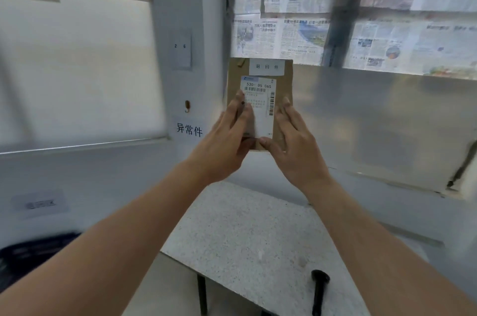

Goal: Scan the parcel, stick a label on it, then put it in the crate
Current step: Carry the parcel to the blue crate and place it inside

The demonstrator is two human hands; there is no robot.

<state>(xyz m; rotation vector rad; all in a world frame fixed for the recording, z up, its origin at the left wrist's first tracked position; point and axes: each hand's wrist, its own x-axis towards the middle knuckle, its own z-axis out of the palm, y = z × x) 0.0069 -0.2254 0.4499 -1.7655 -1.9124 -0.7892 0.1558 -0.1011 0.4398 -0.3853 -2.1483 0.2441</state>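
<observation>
A flat brown parcel (282, 109) is held upright at chest height in front of the wall. A white shipping label (260, 104) with barcodes lies on its front face. My left hand (227, 135) grips the parcel's left edge, its fingers lying over the label's left side. My right hand (296, 145) holds the right edge, with the thumb on the label's lower right corner. A black handheld scanner (320, 290) lies on the speckled grey table (245, 238) below my arms. The parcel's top merges with brown cardboard behind it, and I cannot tell where one ends.
A small white sign (267, 66) sits on the brown cardboard above the label. Newspaper sheets (296, 6) cover the window behind. A white pillar (185, 44) carries another sign (189, 130). A dark blurred object (31, 256) lies at the lower left.
</observation>
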